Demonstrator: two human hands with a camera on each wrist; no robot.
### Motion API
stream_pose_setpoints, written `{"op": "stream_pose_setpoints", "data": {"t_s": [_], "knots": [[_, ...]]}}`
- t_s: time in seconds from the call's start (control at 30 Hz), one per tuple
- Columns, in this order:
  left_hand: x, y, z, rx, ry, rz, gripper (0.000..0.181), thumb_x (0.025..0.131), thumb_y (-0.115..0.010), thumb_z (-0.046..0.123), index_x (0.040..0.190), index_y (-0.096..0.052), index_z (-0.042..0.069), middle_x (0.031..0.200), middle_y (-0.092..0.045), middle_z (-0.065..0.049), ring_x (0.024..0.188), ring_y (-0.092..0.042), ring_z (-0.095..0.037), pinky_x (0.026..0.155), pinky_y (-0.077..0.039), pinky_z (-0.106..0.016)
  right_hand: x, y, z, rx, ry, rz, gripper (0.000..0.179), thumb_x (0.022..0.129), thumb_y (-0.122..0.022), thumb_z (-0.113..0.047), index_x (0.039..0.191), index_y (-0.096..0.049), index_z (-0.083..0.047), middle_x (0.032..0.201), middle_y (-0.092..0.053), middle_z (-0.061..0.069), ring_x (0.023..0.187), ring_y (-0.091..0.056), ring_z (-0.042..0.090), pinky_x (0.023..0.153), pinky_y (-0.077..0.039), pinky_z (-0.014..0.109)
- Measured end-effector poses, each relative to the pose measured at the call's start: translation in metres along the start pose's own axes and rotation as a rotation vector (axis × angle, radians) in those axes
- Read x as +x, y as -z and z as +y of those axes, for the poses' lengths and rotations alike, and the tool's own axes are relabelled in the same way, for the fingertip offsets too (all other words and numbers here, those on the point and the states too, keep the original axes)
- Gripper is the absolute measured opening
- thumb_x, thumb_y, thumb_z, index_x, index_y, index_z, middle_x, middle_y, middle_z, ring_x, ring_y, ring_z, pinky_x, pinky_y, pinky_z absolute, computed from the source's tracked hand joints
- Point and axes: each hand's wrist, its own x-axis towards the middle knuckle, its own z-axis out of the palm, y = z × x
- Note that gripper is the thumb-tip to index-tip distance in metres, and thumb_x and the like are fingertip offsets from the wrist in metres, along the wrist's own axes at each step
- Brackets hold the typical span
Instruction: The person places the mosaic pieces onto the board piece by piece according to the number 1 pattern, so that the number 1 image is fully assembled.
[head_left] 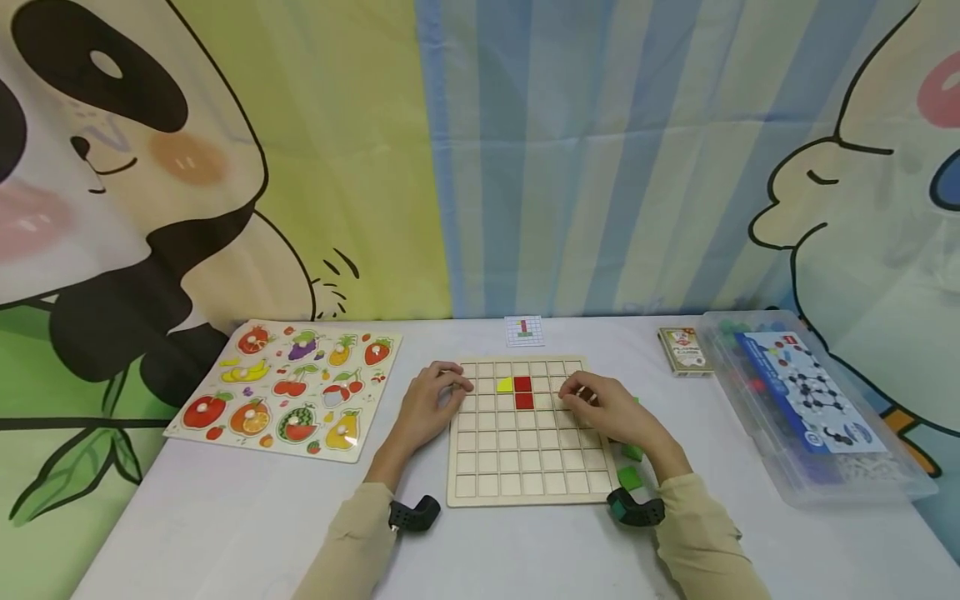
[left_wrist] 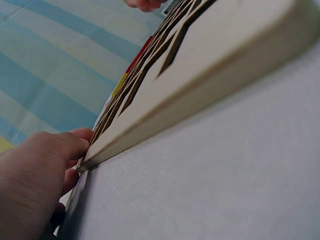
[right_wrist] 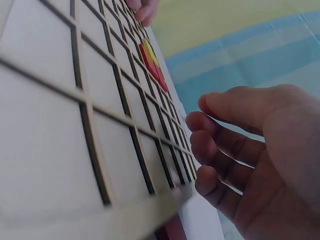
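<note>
A wooden grid board (head_left: 529, 463) lies flat on the table. A yellow tile (head_left: 505, 385) and two red tiles (head_left: 522, 401) sit in its upper cells, side by side and stacked. My left hand (head_left: 433, 403) is at the board's left edge; in the left wrist view its thumb (left_wrist: 72, 146) and fingers hold the corner. Over the upper right of the board, my right hand (head_left: 606, 407) hovers with loosely bent fingers (right_wrist: 202, 145), and nothing shows between them. Several green tiles (head_left: 630, 477) lie beside the board's right edge, some partly hidden by the right hand.
A small card with a coloured grid pattern (head_left: 524, 331) lies behind the board. At left is a fruit puzzle board (head_left: 251, 447). To the right are a small box (head_left: 685, 352) and a clear plastic case (head_left: 810, 408). A printed curtain (head_left: 525, 167) hangs behind the table.
</note>
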Motion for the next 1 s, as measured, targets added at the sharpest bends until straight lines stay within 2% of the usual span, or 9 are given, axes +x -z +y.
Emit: {"op": "stream_pose_setpoints", "data": {"t_s": [0.33,0.6,0.83,1.0], "knots": [[-0.002,0.001,-0.001,-0.011,0.026,-0.013,0.010,0.089,-0.063,0.015,0.092,-0.070,0.022,0.118,-0.058,0.000,0.113,-0.053,-0.024,0.095,-0.037,-0.049,-0.023,0.019,0.017,-0.049,-0.049,-0.021,0.011,0.092,-0.060,-0.020,0.101,-0.060,-0.013,0.095,-0.062,0.002,0.080,-0.057,0.015,0.064,-0.048,0.026],[-0.001,0.001,0.000,-0.011,0.007,-0.003,0.010,0.089,-0.063,0.016,0.092,-0.070,0.023,0.118,-0.059,0.001,0.112,-0.053,-0.023,0.093,-0.038,-0.049,-0.037,0.031,0.025,-0.059,-0.046,-0.089,0.016,0.090,-0.064,-0.019,0.104,-0.059,-0.011,0.093,-0.059,0.001,0.077,-0.054,0.012,0.065,-0.046,0.025],[0.000,0.001,0.000,-0.011,-0.005,0.009,0.011,0.088,-0.063,0.015,0.091,-0.070,0.023,0.118,-0.059,0.000,0.111,-0.054,-0.023,0.092,-0.038,-0.050,-0.042,0.035,0.026,-0.074,-0.116,-0.157,0.027,0.084,-0.070,-0.018,0.105,-0.056,-0.010,0.087,-0.054,0.005,0.075,-0.047,0.014,0.063,-0.040,0.023],[-0.001,0.001,0.000,-0.010,-0.001,0.002,0.011,0.088,-0.063,0.015,0.091,-0.070,0.023,0.118,-0.059,0.000,0.111,-0.054,-0.024,0.092,-0.038,-0.050,-0.041,0.032,0.026,-0.077,-0.139,-0.166,0.031,0.080,-0.072,-0.013,0.105,-0.054,-0.007,0.085,-0.052,0.006,0.074,-0.046,0.014,0.063,-0.039,0.023]]}}
